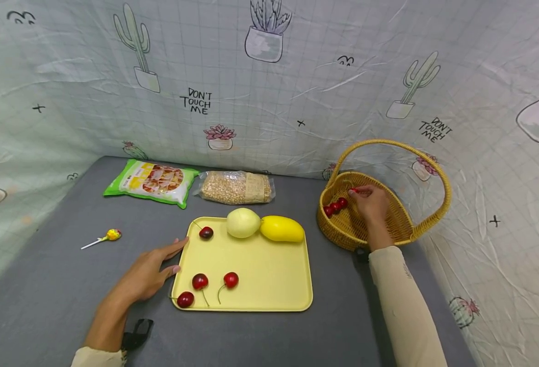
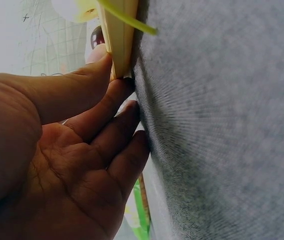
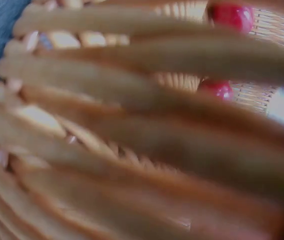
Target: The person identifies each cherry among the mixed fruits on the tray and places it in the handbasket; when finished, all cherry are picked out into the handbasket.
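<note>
My right hand point(image 1: 373, 205) reaches inside the wicker basket point(image 1: 335, 238), its fingertips pinching a red cherry point(image 1: 353, 190). Beside that hand, several more cherries point(image 1: 335, 207) lie in the basket; the right wrist view is mostly filled by blurred weave. With fingers fairly straight, my left hand point(image 1: 146, 273) touches the left edge of the yellow tray point(image 1: 269, 285), thumb tip at the rim in the left wrist view. On the tray, one dark cherry point(image 1: 206, 233) is near the back left corner, and three cherries point(image 1: 200, 281) lie toward the front left.
At the tray's back edge sit a pale green round fruit point(image 1: 244, 223) and a yellow mango point(image 1: 282, 229). Behind are a green-and-white food bag point(image 1: 152, 182) and a clear bag of grains point(image 1: 236, 187). A lollipop point(image 1: 112, 234) lies left. The basket's tall handle point(image 1: 444, 183) arches over it.
</note>
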`<state>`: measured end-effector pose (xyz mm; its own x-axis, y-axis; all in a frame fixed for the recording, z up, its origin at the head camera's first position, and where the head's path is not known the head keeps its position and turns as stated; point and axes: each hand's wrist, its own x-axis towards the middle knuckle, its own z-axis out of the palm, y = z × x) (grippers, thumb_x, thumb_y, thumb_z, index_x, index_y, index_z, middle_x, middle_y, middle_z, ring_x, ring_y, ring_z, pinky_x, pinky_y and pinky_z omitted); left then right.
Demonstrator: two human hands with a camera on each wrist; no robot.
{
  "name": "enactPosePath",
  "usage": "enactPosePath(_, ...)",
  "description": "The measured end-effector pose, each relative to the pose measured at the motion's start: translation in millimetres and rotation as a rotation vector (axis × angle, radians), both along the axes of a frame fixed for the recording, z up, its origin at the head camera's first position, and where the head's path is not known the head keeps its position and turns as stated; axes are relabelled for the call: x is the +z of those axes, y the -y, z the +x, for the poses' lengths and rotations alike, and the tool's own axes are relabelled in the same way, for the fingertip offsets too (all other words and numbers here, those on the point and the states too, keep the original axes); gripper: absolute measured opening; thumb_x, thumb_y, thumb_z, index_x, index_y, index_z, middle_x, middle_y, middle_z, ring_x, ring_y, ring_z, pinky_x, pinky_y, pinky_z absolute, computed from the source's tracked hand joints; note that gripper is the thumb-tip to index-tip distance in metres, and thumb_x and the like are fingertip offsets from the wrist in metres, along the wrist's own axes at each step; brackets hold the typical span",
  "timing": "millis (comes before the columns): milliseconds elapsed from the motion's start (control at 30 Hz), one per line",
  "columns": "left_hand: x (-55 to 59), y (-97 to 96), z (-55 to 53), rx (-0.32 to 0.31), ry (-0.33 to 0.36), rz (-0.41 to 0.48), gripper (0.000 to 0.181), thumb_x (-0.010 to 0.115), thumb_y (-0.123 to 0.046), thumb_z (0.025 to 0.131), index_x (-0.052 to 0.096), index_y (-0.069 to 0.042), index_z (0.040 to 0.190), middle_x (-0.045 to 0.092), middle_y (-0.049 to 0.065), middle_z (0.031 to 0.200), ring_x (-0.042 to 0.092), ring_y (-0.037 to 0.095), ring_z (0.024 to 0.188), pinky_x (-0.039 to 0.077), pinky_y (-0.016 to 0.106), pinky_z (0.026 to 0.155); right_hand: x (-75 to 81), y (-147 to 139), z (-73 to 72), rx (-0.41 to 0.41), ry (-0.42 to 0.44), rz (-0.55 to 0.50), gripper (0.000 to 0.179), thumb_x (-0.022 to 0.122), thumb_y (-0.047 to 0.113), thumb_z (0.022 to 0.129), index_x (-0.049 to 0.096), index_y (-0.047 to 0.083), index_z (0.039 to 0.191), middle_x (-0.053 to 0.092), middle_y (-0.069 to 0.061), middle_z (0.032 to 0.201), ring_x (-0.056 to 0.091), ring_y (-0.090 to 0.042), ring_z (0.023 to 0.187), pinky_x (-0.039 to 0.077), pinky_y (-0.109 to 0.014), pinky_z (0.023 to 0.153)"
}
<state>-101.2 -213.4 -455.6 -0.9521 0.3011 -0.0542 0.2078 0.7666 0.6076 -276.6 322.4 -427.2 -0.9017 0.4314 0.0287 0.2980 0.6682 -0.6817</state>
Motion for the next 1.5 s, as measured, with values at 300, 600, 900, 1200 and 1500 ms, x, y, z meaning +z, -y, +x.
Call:
enactPosePath(300,-0.5,1.3,-0.3,0.010,0.008,-0.012,0.067,0.072,-0.005,0.098,0.047,-0.007,0.161,0.046,0.034,0.158,0.045,0.057,0.145,0.039,0.076,0.112,-2.2,2,-5.5,0.038,0.143,0.114,0.042,0.068,0.047,0.103,0.076,0.013,0.128,0.069,-0.019,0.135,0.061,-0.045,0.118,0.050,-0.054,0.096)
enactPosePath(600,0.2,1.3,0.5,0.014,0.016,-0.011,0.067,0.071,-0.004,0.099,0.046,-0.007,0.161,0.046,0.033,0.159,0.045,0.056,0.146,0.038,0.075,0.114,-7.2,2,-10.2,0.070,0.191,0.114,0.042,0.067,0.046,0.104,0.074,0.014,0.131,0.064,-0.021,0.141,0.059,-0.045,0.124,0.051,-0.054,0.097)
enactPosePath(900,-0.4,2.8,0.2,0.010,0.006,-0.021,0.067,0.071,-0.005,0.099,0.046,-0.007,0.161,0.047,0.033,0.158,0.046,0.056,0.146,0.039,0.075,0.113,-8.3,2,-9.4,0.049,0.112,0.084,0.041,0.064,0.042,0.106,0.074,0.014,0.134,0.069,-0.020,0.134,0.062,-0.044,0.116,0.053,-0.050,0.088)
enactPosePath(1200,-1.9,4.2,-0.1,-0.003,-0.024,-0.015,0.067,0.073,-0.006,0.098,0.049,-0.007,0.160,0.049,0.033,0.156,0.049,0.056,0.143,0.041,0.074,0.111,-6.5,11,-4.6,-0.026,-0.316,0.007,0.032,0.069,0.034,0.105,0.075,0.010,0.125,0.075,-0.018,0.110,0.068,-0.034,0.096,0.054,-0.042,0.079)
enactPosePath(1500,-2.5,3.0,-0.6,0.000,-0.010,0.002,0.068,0.074,-0.006,0.097,0.048,-0.007,0.160,0.048,0.033,0.157,0.048,0.057,0.144,0.041,0.074,0.111,17.1,21,3.7,0.025,-0.697,-0.023,0.026,0.075,0.033,0.100,0.081,0.011,0.113,0.079,-0.014,0.096,0.055,0.005,0.072,0.044,-0.017,0.070)
